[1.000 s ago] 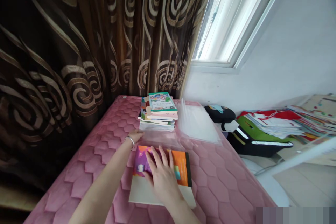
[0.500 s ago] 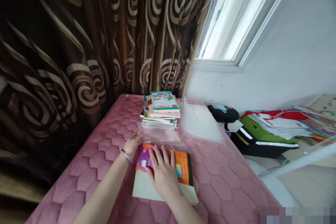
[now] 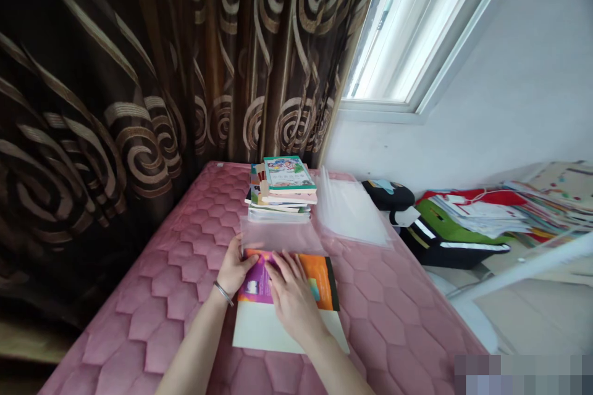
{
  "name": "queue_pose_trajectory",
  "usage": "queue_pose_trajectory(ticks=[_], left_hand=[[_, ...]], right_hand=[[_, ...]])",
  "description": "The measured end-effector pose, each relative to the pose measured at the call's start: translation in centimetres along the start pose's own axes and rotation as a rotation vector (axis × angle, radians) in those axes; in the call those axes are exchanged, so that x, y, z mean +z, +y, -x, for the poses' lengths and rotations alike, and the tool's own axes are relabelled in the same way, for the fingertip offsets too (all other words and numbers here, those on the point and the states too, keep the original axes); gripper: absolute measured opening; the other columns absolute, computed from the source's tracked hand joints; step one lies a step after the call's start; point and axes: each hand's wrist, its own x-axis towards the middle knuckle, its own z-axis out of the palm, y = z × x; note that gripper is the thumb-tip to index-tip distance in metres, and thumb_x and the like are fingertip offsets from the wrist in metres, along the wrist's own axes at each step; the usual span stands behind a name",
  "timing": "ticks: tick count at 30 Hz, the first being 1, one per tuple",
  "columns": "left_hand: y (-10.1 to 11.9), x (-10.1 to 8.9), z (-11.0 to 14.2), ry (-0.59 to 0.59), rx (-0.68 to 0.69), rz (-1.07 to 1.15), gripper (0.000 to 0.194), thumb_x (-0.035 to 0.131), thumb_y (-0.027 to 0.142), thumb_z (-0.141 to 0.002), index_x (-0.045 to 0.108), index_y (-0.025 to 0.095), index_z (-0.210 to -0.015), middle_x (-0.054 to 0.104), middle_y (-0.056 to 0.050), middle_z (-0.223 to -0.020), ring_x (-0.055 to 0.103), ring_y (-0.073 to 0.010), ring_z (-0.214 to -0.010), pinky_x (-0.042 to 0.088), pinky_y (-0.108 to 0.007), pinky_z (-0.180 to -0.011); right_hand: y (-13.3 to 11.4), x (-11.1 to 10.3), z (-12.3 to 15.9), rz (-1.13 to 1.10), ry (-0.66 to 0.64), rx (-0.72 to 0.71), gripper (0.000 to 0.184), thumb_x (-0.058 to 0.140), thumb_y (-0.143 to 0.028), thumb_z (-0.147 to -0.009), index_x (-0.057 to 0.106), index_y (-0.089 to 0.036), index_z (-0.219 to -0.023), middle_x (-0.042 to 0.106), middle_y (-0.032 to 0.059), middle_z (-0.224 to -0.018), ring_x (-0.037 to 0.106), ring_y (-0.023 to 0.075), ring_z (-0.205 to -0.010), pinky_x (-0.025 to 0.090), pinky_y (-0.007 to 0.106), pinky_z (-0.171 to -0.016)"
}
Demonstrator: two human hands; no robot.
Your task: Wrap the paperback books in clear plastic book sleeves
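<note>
A book [image 3: 287,326] lies on the pink quilted mattress, with a purple and orange cover part at its far side and a pale page area nearer me. A clear plastic book cover [image 3: 290,236] stretches out flat past the book's far edge. My left hand [image 3: 235,268], with a bracelet at the wrist, grips the far left corner: the thumb rests on the purple part, the fingers are at the edge beside the plastic and partly hidden. Across the middle of the coloured part lies my right hand [image 3: 294,299], its fingers stretched out and pressing down.
Behind the plastic stands a stack of books [image 3: 283,188]. More clear plastic covers [image 3: 354,213] lie to its right. A patterned curtain [image 3: 222,74] hangs at the back left. Beyond the mattress [image 3: 157,315], at right, are a black and green bag [image 3: 456,234] and piled papers [image 3: 486,213].
My left hand has come nearer, its thumb now on the book's corner. My right hand's fingers have drawn closer together on the cover. The view has shifted slightly.
</note>
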Motion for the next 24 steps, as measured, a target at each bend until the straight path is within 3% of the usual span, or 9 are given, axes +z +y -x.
queue_pose_trajectory(ticks=[4, 7, 9, 12, 17, 24], left_hand=[[-0.1, 0.2, 0.0, 0.022, 0.011, -0.013, 0.073, 0.078, 0.031, -0.066, 0.038, 0.022, -0.127, 0.07, -0.008, -0.108, 0.068, -0.0165, -0.082, 0.053, -0.031, -0.078], [-0.2, 0.3, -0.1, 0.035, 0.025, -0.028, 0.072, 0.077, 0.03, -0.068, 0.037, 0.021, -0.127, 0.071, -0.009, -0.108, 0.067, -0.0158, -0.084, 0.052, -0.029, -0.078], [-0.4, 0.2, -0.3, 0.038, 0.033, -0.03, 0.071, 0.076, 0.029, -0.069, 0.037, 0.021, -0.127, 0.07, -0.009, -0.11, 0.067, -0.0153, -0.086, 0.052, -0.028, -0.079], [-0.6, 0.1, -0.4, 0.03, 0.041, -0.037, 0.068, 0.075, 0.029, -0.071, 0.037, 0.021, -0.127, 0.07, -0.01, -0.111, 0.067, -0.0151, -0.087, 0.052, -0.028, -0.079], [-0.5, 0.0, -0.3, 0.024, 0.039, -0.053, 0.068, 0.075, 0.031, -0.071, 0.037, 0.02, -0.126, 0.07, -0.01, -0.11, 0.068, -0.0174, -0.091, 0.053, -0.031, -0.081], [-0.1, 0.3, 0.0, 0.054, 0.083, -0.174, 0.065, 0.075, 0.041, -0.071, 0.042, 0.021, -0.123, 0.066, -0.01, -0.117, 0.062, -0.0239, -0.11, 0.048, -0.037, -0.095]], right_hand=[[3.2, -1.2, -0.5, -0.065, 0.15, 0.21, 0.036, 0.043, -0.026, -0.092, 0.06, -0.022, -0.124, 0.048, 0.0094, -0.14, 0.037, 0.0289, -0.133, 0.036, 0.049, -0.107], [6.4, -1.2, -0.5, -0.174, 0.271, 0.441, 0.053, 0.054, -0.043, -0.085, 0.052, -0.018, -0.132, 0.045, 0.0145, -0.142, 0.033, 0.0347, -0.135, 0.032, 0.056, -0.108], [8.0, -1.0, -0.3, -0.32, 0.26, 0.601, 0.068, 0.061, -0.052, -0.078, 0.047, -0.017, -0.135, 0.049, 0.0156, -0.139, 0.038, 0.0348, -0.133, 0.034, 0.055, -0.107], [9.3, -0.7, -0.2, -0.604, 0.183, 0.777, 0.075, 0.067, -0.055, -0.07, 0.048, -0.02, -0.134, 0.059, 0.012, -0.127, 0.052, 0.0301, -0.122, 0.042, 0.047, -0.103], [9.4, -0.3, -0.5, -0.857, 0.228, 0.884, 0.081, 0.078, -0.048, -0.058, 0.052, -0.019, -0.129, 0.065, 0.0085, -0.112, 0.062, 0.0264, -0.106, 0.05, 0.041, -0.093], [9.4, -0.1, -0.7, -0.895, 0.285, 0.894, 0.079, 0.08, -0.047, -0.052, 0.057, -0.02, -0.122, 0.066, 0.0048, -0.1, 0.066, 0.023, -0.087, 0.053, 0.039, -0.084]])
